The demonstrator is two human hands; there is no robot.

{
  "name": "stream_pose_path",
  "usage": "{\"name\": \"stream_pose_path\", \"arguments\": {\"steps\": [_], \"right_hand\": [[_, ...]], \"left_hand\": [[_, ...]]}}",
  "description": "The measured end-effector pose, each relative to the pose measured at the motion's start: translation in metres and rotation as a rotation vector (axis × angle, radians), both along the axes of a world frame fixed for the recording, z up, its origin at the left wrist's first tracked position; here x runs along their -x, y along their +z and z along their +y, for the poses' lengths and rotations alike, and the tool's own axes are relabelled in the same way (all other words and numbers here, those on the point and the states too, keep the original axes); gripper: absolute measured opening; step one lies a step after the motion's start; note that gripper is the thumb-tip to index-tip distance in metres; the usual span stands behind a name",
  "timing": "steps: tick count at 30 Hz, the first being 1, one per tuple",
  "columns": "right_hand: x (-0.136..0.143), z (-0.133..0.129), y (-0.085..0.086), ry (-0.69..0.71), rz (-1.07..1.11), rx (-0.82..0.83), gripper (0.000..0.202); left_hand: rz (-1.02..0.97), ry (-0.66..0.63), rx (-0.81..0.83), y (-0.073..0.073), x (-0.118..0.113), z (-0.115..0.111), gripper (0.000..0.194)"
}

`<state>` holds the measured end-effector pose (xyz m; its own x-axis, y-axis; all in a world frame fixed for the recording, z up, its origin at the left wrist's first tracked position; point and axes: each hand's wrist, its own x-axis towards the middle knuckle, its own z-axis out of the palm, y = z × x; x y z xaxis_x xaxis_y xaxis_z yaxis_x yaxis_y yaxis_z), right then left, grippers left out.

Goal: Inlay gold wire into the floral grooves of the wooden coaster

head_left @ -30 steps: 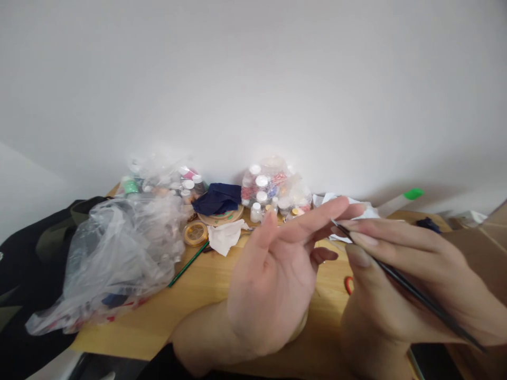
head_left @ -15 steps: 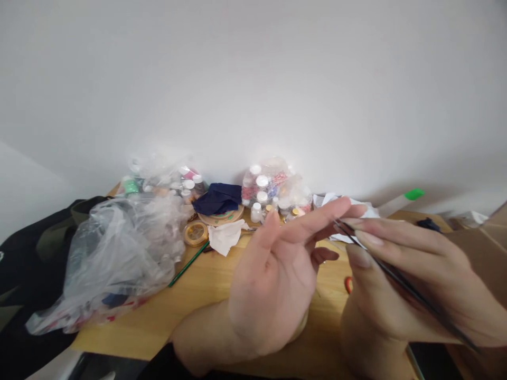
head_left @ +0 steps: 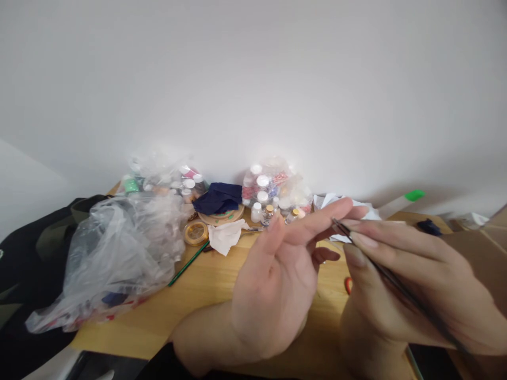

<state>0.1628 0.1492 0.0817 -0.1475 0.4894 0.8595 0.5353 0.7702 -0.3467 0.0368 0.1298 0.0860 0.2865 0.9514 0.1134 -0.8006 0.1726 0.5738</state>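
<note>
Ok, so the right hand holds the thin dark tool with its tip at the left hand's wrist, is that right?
No, the wrist is wrong: the head view shows the right hand holding the thin dark tool with its tip by the index finger of the left hand.

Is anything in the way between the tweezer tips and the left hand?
Nothing visible: the dark tweezers, held in the right hand, have their tips right by the left hand's index finger. Actual contact I can't tell.
</note>
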Motion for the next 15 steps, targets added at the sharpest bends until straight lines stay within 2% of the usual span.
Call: {"name": "stream_pose_path", "arguments": {"steps": [3, 5, 7, 9, 12, 15], "right_hand": [[0.004, -0.001, 0.001, -0.019, 0.029, 0.013, 0.017], [-0.005, 0.002, 0.003, -0.021, 0.042, 0.016, 0.022], [-0.02, 0.009, 0.005, 0.034, -0.035, 0.014, 0.026], [-0.039, 0.018, 0.007, 0.267, -0.367, -0.017, 0.038], [-0.058, 0.026, 0.006, 0.276, -0.421, -0.043, 0.057], [-0.062, 0.027, 0.003, 0.26, -0.442, -0.072, 0.066]], "left_hand": [[-0.002, 0.003, -0.007, 0.0, -0.001, -0.001, 0.061], [0.013, 0.008, -0.002, 0.0, -0.001, -0.001, 0.062], [0.024, 0.011, 0.003, 0.0, -0.001, 0.0, 0.062], [0.03, 0.013, -0.002, 0.0, -0.001, 0.0, 0.063], [0.036, 0.005, -0.008, 0.0, -0.001, -0.001, 0.063], [0.021, -0.007, 0.004, 0.0, 0.0, -0.001, 0.062]]}}
